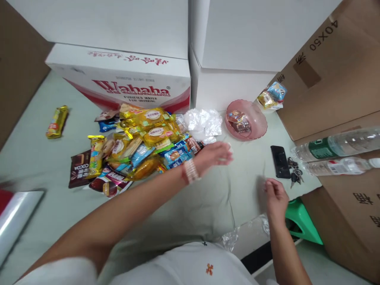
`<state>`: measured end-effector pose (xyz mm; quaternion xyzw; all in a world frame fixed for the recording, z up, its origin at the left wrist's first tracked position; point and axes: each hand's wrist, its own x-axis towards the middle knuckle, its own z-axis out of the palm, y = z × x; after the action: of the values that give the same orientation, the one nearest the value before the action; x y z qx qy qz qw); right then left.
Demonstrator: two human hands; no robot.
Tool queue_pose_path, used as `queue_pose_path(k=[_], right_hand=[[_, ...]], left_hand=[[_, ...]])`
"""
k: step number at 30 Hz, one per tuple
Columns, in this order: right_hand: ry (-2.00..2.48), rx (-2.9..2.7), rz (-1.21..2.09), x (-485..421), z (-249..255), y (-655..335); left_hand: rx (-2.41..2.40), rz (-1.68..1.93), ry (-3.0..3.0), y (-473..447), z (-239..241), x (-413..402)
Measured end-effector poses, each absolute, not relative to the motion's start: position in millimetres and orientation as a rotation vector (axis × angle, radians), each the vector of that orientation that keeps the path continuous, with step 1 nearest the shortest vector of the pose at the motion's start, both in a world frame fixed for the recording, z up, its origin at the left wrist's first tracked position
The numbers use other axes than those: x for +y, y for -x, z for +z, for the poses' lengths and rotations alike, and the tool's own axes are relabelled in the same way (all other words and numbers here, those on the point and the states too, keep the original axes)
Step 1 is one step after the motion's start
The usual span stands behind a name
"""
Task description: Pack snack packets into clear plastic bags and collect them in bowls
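My left hand (216, 156), with a bracelet (190, 170) at the wrist, reaches over the right edge of a snack pile. Its fingers are stretched out, slightly bent and a little blurred, with nothing clearly visible in them. My right hand (276, 197) is closed in a pinch near the table's front edge; a faint, blurred, see-through shape shows at its fingertips. Beneath the left forearm lie wrapped snacks, among them yellow-packed cakes (152, 114), blue packets (177, 154) and a brown cocoa packet (79, 168). Crumpled clear plastic bags (204, 122) sit behind the left hand. A pink bowl (258, 120) holds a few brown packets (240, 122).
A Wahaha water carton (124, 85) and white boxes (231, 87) stand along the back. Right lie a phone (280, 161), keys (296, 173) and plastic bottles (341, 166). A small white container with snacks (272, 97) is behind the bowl. One yellow packet (57, 122) lies far left.
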<state>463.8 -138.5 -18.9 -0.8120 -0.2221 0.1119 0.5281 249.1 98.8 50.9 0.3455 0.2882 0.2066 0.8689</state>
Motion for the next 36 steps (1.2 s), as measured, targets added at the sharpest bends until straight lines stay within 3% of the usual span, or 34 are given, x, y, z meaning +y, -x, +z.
queue_pose_path(k=[3, 7, 12, 16, 19, 26, 36], right_hand=[[1.976, -0.811, 0.408, -88.9, -19.4, -446.0], [1.989, -1.226, 0.227, -18.6, -23.0, -431.6], [1.975, -1.417, 0.267, 21.1, -16.8, -418.1], [1.796, -1.079, 0.645, 2.3, -2.6, -378.0], [1.674, -1.122, 0.872, -23.7, 8.2, -330.8], [1.49, -1.711, 0.705, -61.1, 22.5, -264.1], [1.504, -1.383, 0.966, -55.5, 18.0, -250.8]], left_hand=[[0.728, 0.278, -0.808, -150.7, 42.4, 59.0], [1.075, 0.274, -0.878, -40.8, 34.1, -0.4], [1.354, 0.437, -0.746, 21.1, 40.9, -54.6], [1.337, 0.546, -0.786, 9.8, 42.3, -59.4], [1.191, 0.545, -0.863, -21.8, 36.1, -42.5], [0.933, 0.651, -0.776, -86.8, 26.1, -3.2], [1.007, 0.691, -0.808, -74.2, 15.4, -20.3]])
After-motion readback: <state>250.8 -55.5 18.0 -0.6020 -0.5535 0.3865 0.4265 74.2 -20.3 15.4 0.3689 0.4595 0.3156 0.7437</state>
